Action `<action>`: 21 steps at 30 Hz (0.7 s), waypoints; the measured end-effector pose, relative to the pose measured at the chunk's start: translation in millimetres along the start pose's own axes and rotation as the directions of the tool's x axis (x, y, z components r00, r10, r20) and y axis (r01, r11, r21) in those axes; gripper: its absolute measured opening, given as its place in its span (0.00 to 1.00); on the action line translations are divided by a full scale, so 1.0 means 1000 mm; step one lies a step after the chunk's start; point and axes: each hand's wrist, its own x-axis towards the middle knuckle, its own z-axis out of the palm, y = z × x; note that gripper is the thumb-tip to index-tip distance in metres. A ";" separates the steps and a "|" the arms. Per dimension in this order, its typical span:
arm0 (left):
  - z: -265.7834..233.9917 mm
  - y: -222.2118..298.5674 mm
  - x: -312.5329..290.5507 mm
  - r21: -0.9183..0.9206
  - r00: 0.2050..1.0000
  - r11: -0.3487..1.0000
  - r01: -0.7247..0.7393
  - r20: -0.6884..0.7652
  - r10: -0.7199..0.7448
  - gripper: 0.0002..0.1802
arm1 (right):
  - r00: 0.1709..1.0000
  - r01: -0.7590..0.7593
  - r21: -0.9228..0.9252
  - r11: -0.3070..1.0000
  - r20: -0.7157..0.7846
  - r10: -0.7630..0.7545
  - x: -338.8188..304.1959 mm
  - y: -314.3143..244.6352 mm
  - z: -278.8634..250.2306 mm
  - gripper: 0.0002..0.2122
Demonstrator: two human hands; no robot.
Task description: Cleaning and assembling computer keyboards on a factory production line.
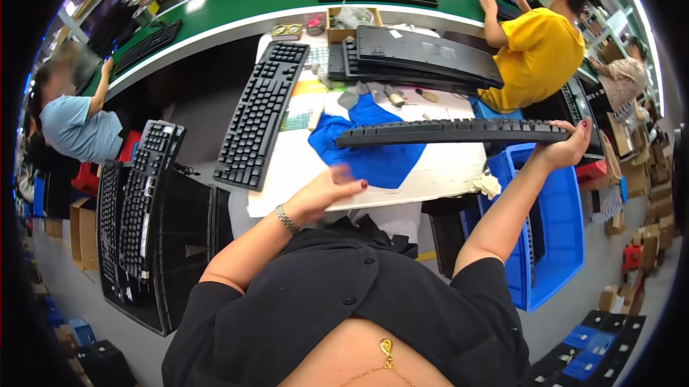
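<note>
My right hand (569,146) grips one end of a black keyboard (452,131), which is tilted edge-on above the table. The keyboard's other end hangs over a blue cloth (384,161) spread on the white tabletop. My left hand (326,192) hovers near the table's front edge beside the cloth. Its thumb stands apart from the motion-blurred fingers, and nothing shows in it. Another black keyboard (263,111) lies keys up on the left of the table. Toward the back is a stack of keyboards, the top one (423,52) with its underside up.
A blue bin (552,243) stands right of the table. At left, several keyboards (147,197) rest on black crates (188,251). Behind runs a green workbench (247,1), with a person in yellow (538,46) at right and one in light blue (79,125) at left.
</note>
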 end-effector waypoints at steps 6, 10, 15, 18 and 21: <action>0.051 0.015 0.028 -0.646 0.934 0.715 0.267 0.355 -0.028 0.41 | 0.977 0.165 0.253 0.953 0.090 -0.193 0.015 -0.025 0.012 0.19; 0.074 0.051 0.022 -0.676 0.966 0.726 0.131 0.250 0.059 0.35 | 0.962 0.192 0.329 0.925 0.122 -0.243 0.005 -0.059 0.027 0.20; 0.077 0.071 -0.001 -0.667 0.970 0.744 0.036 0.203 0.136 0.28 | 0.887 0.316 0.316 0.895 0.237 -0.397 -0.003 -0.089 0.032 0.23; 0.061 0.082 -0.022 -0.672 0.967 0.739 -0.051 0.152 0.205 0.26 | 0.830 0.349 0.338 0.874 0.321 -0.456 -0.017 -0.107 0.042 0.23; 0.038 0.094 -0.048 -0.692 0.941 0.703 -0.163 0.105 0.322 0.26 | 0.853 0.306 0.392 0.868 0.291 -0.432 -0.037 -0.121 0.072 0.24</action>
